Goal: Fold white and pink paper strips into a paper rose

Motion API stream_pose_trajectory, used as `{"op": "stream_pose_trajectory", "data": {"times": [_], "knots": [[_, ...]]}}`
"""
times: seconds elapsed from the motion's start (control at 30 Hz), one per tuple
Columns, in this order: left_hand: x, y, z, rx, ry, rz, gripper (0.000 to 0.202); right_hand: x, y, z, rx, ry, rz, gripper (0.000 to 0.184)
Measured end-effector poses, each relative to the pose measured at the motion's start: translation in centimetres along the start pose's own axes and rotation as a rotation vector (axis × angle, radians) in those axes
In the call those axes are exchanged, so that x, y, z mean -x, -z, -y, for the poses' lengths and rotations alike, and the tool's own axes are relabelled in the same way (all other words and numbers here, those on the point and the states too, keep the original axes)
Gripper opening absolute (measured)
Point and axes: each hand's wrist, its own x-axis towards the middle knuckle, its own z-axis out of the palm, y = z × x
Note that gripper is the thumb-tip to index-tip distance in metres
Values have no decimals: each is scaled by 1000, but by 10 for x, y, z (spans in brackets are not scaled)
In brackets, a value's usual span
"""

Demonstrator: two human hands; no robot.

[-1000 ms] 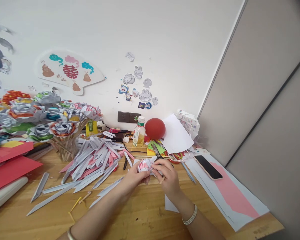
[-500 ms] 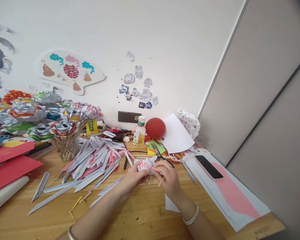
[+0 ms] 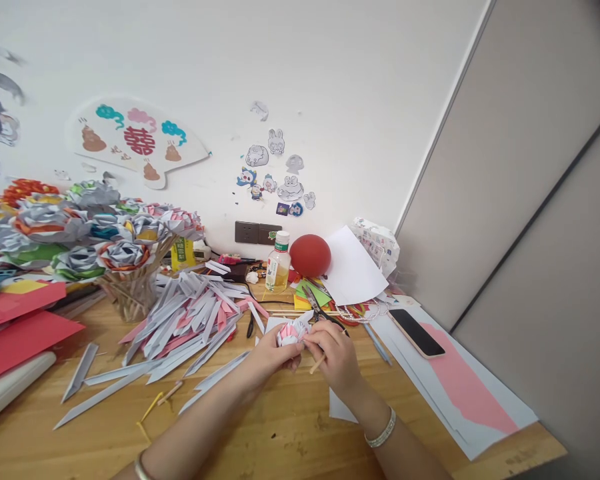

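A pink and white folded-paper flower (image 3: 291,333) is gripped by my left hand (image 3: 273,353), thumb on its near side and fingers beneath. My right hand (image 3: 336,352) is closed at the flower's right edge, thumb and forefinger pinched against the paper. A pale wooden stick (image 3: 317,365) pokes out from under the right hand's curled fingers, which hold it. The underside of the flower is hidden by my left hand. Just beyond my hands, scissors (image 3: 316,303) lie partly covered by the right hand.
Folded paper strips (image 3: 195,320) are heaped left of my hands. Behind them, finished paper flowers (image 3: 125,257) stand in a clear container. A drink bottle (image 3: 279,263) and red balloon (image 3: 311,256) are near the wall. A phone (image 3: 417,333) rests on paper sheets at right.
The wooden stick has tilted and slid slightly left under my right hand. My left hand still holds the flower, almost unmoved. The view has shifted slightly.
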Motion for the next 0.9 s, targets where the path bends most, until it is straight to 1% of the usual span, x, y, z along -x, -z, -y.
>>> {"op": "stream_pose_trajectory", "data": {"times": [0.07,0.1,0.23,0.33,0.43,0.53,0.63,0.8,0.9], "knots": [[0,0,-1,-18,-3,-19,22,-2,1,1,-78,-47,13,11],[0,-1,-2,-21,0,-31,22,-3,2,3,-138,-95,22,11],[1,-3,-9,-50,0,-79,21,-10,5,7,-353,-334,45,10],[0,-3,-8,-83,-11,-78,21,-12,4,7,-421,-447,60,11],[-2,0,-4,-103,-2,-88,21,-12,2,5,-432,-496,89,11],[-3,2,-2,-130,16,-113,20,-11,1,3,-388,-498,112,9],[-3,0,-4,-141,40,-119,21,-12,4,4,-343,-465,130,7],[-1,-1,-9,-161,70,-107,21,-12,6,5,-279,-348,152,7],[-1,0,-8,-145,76,-103,21,-9,5,2,-166,-228,147,8]]}}
